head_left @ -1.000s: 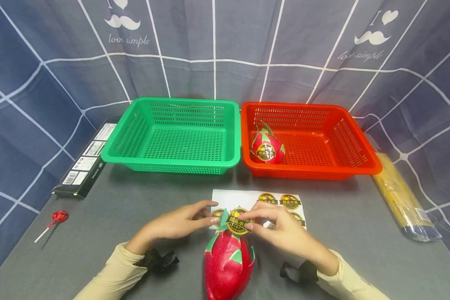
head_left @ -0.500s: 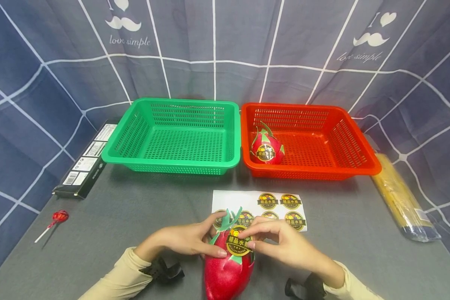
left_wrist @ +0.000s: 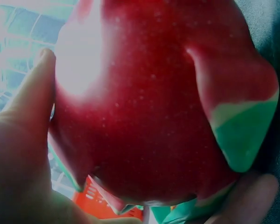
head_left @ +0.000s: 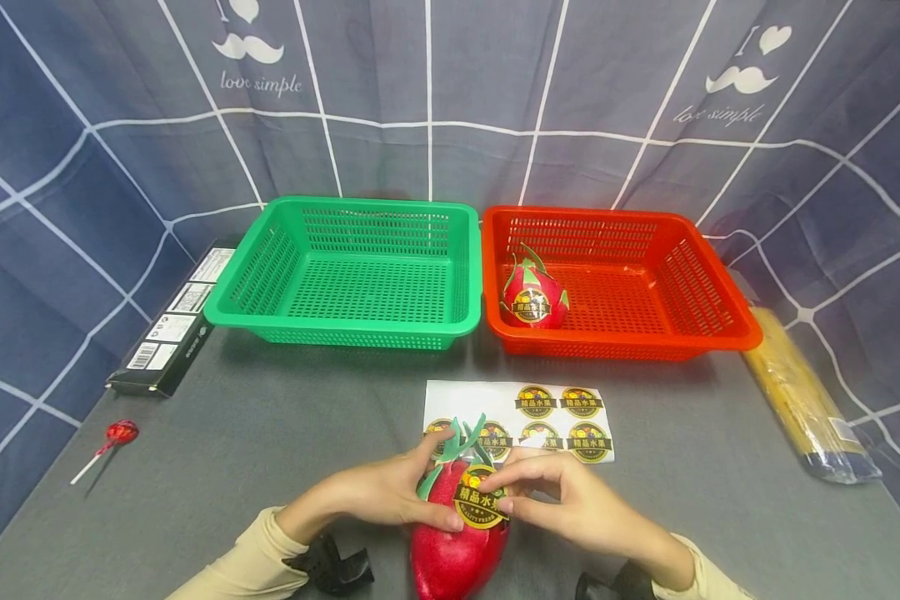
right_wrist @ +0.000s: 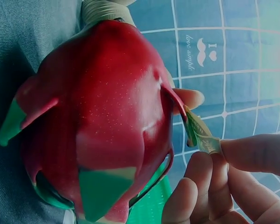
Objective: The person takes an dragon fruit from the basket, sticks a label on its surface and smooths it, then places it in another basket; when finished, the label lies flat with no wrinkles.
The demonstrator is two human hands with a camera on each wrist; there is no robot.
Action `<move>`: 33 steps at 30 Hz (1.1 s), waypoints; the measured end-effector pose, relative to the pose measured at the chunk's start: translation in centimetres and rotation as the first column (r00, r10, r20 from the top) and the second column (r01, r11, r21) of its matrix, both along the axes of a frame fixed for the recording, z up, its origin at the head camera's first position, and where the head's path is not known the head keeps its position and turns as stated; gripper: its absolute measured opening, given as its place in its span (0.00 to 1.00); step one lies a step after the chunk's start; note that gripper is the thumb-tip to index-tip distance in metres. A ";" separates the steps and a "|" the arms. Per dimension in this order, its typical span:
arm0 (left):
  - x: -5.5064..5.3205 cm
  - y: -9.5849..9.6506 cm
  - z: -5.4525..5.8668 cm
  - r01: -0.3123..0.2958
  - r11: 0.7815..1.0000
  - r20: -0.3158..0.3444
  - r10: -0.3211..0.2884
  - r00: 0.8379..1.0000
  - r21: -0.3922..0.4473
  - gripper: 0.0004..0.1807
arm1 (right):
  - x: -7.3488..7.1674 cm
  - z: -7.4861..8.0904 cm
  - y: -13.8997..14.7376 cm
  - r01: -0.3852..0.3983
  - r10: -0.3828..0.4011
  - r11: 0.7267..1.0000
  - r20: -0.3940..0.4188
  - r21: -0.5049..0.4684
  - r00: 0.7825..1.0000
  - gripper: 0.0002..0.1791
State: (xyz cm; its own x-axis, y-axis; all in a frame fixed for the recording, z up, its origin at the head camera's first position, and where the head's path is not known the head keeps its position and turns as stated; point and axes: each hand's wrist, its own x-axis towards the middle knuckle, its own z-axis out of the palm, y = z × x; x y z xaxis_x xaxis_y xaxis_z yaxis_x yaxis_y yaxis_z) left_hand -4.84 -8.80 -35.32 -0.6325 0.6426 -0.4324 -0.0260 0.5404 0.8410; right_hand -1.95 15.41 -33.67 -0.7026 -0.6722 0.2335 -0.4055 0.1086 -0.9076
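Note:
A red dragon fruit [head_left: 450, 546] with green-tipped scales lies at the front of the table, its leafy end pointing away from me. My left hand [head_left: 390, 492] grips it from the left, thumb on top and fingers round the far side. Between thumb and fingertips my right hand [head_left: 577, 504] pinches a round black-and-gold sticker [head_left: 478, 498] over the fruit's upper side. In the right wrist view the sticker [right_wrist: 206, 140] stands partly off the skin, its lower edge near a scale. Whether it touches the skin I cannot tell.
Behind the fruit lies a white sticker sheet [head_left: 465, 396] with several stickers. A green basket [head_left: 345, 332] and a red basket [head_left: 622, 340] holding a stickered dragon fruit [head_left: 532, 296] stand at the back. A lollipop [head_left: 122, 432], a black box [head_left: 168, 333] and a yellow package [head_left: 802, 392] lie around.
My left hand has moved right and taken hold of the dragon fruit. My right hand has brought the sticker toward me, from the leafy end down over the fruit's body.

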 end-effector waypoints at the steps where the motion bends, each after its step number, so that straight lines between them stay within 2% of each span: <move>1: 0.0 0.0 0.0 0.000 1.000 0.001 0.000 1.000 0.000 0.56 | 0.0 0.0 0.0 0.000 0.000 1.000 0.000 -0.004 1.000 0.13; 5: 0.0 0.1 0.0 -0.003 1.000 0.004 0.003 1.000 0.004 0.55 | 0.3 0.2 0.1 -0.001 0.001 1.000 0.009 -0.011 1.000 0.13; 11: 0.4 0.4 -0.1 -0.027 1.000 -0.030 0.027 0.999 0.007 0.56 | 0.5 0.5 0.3 0.023 -0.023 1.000 0.009 -0.012 1.000 0.13; 15: 0.7 0.7 0.1 -0.040 0.999 -0.052 0.038 0.998 -0.028 0.57 | 0.6 0.6 0.5 0.024 -0.024 1.000 0.021 -0.020 0.999 0.13; 24: 1.3 0.9 0.8 -0.031 0.997 -0.064 0.026 0.998 -0.076 0.52 | 0.6 1.0 1.2 0.081 -0.081 0.997 0.005 -0.007 0.997 0.14; 27: 1.4 1.0 0.8 -0.027 0.998 -0.075 0.023 0.997 -0.060 0.50 | 0.6 1.2 1.3 0.091 -0.091 0.996 0.010 -0.013 0.996 0.14; 30: 1.3 1.1 0.6 -0.029 0.999 -0.053 0.027 0.998 -0.024 0.49 | 0.6 1.2 1.4 0.103 -0.103 0.994 0.017 -0.033 0.995 0.14; 33: 1.1 1.1 0.5 -0.043 0.999 0.003 0.043 0.999 0.029 0.47 | 0.6 1.2 1.4 0.124 -0.122 0.990 0.029 -0.066 0.992 0.15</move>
